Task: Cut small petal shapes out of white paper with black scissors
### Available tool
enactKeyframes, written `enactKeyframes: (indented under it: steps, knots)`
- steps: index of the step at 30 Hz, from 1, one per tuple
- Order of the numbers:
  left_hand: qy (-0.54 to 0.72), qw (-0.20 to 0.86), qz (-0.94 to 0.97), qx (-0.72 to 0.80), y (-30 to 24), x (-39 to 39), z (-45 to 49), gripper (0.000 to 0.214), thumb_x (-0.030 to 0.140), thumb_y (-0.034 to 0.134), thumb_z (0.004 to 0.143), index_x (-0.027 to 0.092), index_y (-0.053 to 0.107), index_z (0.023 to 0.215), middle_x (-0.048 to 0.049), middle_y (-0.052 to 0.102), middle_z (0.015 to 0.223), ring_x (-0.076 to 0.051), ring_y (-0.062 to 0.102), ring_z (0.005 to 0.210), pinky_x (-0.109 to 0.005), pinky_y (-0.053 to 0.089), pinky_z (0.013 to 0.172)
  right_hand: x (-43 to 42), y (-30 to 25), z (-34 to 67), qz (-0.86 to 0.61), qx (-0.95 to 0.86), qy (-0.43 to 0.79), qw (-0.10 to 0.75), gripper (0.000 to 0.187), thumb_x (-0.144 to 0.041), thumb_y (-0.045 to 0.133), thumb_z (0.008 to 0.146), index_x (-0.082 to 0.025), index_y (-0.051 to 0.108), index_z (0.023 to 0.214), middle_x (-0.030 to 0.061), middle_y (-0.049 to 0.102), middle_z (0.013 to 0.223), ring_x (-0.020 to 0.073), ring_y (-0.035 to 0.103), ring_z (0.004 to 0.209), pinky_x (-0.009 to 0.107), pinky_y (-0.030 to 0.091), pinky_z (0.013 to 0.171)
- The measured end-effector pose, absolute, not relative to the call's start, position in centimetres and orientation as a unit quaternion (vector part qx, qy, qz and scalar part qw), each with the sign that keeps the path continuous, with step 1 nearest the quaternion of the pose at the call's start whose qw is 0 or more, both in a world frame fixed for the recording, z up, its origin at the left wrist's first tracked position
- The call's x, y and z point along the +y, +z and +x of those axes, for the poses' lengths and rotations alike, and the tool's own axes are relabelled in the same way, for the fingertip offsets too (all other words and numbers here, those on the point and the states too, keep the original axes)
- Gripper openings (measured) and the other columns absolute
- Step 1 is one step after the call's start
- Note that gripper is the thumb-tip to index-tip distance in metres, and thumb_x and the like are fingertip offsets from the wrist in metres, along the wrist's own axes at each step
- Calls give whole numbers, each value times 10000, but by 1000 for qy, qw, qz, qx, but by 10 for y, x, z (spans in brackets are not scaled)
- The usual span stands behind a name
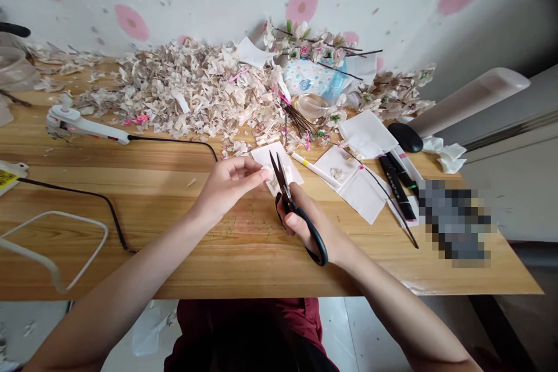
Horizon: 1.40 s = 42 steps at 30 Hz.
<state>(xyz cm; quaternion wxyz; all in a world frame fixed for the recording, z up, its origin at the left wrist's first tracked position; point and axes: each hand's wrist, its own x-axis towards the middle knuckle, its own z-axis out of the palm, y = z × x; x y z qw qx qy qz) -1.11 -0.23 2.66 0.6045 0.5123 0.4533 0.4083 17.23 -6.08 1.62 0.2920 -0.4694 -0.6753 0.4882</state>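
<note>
My right hand (pixel 326 226) grips black-handled scissors (pixel 285 190), with the dark blades pointing up and away from me, slightly parted. To their left, my left hand (pixel 224 186) has thumb and fingertips pinched together beside the blades. Something small and pale seems to be at those fingertips, but it blends with the white paper (pixel 270 154) behind. A white marker with a yellow band (pixel 314 168) lies just beyond the scissors. Right of it, an unfolded white sheet (pixel 366 195) carries a small pale clump.
A large heap of pale petal-like scraps (pixel 183 87) lines the wall. Artificial flower branches (pixel 314 43) rest on a tissue pack (pixel 307 77). A glue gun (pixel 87 124) with a black cord lies left. Black markers (pixel 396 186) and a blurred dark object (pixel 455 221) are right.
</note>
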Motion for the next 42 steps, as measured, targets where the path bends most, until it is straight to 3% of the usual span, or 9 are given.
enactKeyframes:
  steps: [8,20,42]
  knots:
    - [402,594,517,468,29,-1,-12,247,356,794,624,168,648,692,-18,710,735,-172,660,765,-267,507,726,-64,18,171,-458,-698,485,262,656,-833,327,793,-189,422,871,9,479,735,151,415,629,288,362,591]
    - [400,600,529,447,29,-1,-12,246,363,800,636,160,667,681,0,685,685,-132,619,675,-235,490,683,-62,19,171,-437,-682,510,289,654,-810,354,810,-173,450,927,-12,462,681,134,400,585,269,356,565]
    - [403,628,513,424,29,0,-13,185,289,801,638,156,677,669,-3,689,651,-136,639,646,-249,513,690,-60,17,173,-454,-674,507,287,623,-827,403,772,-205,403,791,-36,428,623,117,380,539,246,311,505]
